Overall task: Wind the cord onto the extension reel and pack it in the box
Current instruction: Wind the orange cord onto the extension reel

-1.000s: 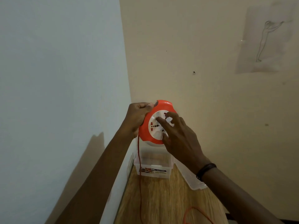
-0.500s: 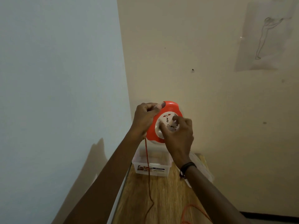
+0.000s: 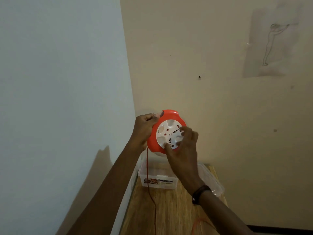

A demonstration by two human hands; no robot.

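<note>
I hold an orange extension reel (image 3: 171, 116) with a white socket face (image 3: 166, 133) up in front of the wall corner. My left hand (image 3: 144, 131) grips its left rim. My right hand (image 3: 183, 146) has its fingers spread on the white face, thumb at the lower edge. A thin red cord (image 3: 148, 168) hangs from the reel's lower left down onto the wooden table (image 3: 169, 209) and off the bottom of the view. More red cord (image 3: 197, 224) lies at the lower right. A clear plastic box (image 3: 152, 180) stands open on the table under the reel.
The box's clear lid (image 3: 213, 182) lies to the right of the box, against the beige wall. The table sits in a corner, with a pale blue wall on the left. A paper sketch (image 3: 271, 43) hangs high on the right wall.
The white face has turned under my right hand, whose fingers have shifted from a closed pinch to a spread grip. The hanging cord has shifted slightly.
</note>
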